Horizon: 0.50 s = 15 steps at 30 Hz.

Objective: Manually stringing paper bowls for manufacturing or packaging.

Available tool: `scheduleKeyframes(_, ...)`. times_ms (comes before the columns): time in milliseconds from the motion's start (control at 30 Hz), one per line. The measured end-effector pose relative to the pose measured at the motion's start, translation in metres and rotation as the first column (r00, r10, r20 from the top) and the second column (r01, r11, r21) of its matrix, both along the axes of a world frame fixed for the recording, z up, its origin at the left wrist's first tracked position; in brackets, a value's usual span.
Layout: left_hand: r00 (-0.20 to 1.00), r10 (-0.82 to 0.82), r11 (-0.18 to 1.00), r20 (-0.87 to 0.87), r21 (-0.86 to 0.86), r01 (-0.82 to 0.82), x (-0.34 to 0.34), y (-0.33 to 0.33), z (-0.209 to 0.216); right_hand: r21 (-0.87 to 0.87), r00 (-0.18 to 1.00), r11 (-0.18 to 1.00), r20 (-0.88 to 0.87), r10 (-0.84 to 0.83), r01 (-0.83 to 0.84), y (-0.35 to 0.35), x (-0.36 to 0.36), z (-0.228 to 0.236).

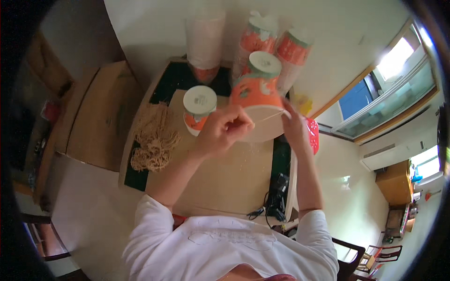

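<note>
An orange paper bucket (255, 93) with a green band and a white base is tipped base-up, its open mouth turned toward me. My right hand (294, 125) grips its rim on the right side. A thin tan string (269, 117) runs across the mouth from the rim by my right fingers to my left hand (228, 125), which is closed in a pinch on its end. Beside my left hand a second paper bucket (200, 99) rests base-up on the cardboard sheet (220, 173). Farther left lies a loose bundle of tan strings (154, 140).
Tall stacks of paper buckets (295, 49) stand at the table's back, one a pale wrapped stack (205, 42). A black adapter with cables (279, 194) lies front right. A red perforated object (313, 136) sits at the right edge; a large cardboard box (101, 117) stands left.
</note>
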State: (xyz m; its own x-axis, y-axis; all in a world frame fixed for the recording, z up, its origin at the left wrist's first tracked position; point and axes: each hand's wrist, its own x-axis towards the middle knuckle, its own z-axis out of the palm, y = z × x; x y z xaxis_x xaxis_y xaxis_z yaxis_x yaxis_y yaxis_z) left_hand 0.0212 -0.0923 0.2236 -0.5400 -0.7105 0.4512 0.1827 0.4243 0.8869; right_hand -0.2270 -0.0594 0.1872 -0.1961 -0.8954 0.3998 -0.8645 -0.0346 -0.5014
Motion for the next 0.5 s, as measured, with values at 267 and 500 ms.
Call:
scheduleKeyframes(267, 0.850, 0.520, 0.445, 0.083, -0.876, -0.187, -0.050, -0.162, 0.029, -0.702, 0.990, 0.712, -0.119, -0.079, -0.028, -0.128, -0.059, 0.042)
scheduleKeyframes(500, 0.666, 0.643, 0.482, 0.379, -0.875, 0.033, -0.098, -0.262, -0.064, -0.617, 0.982, 0.787, -0.152, -0.107, -0.010, -0.209, -0.091, -0.055)
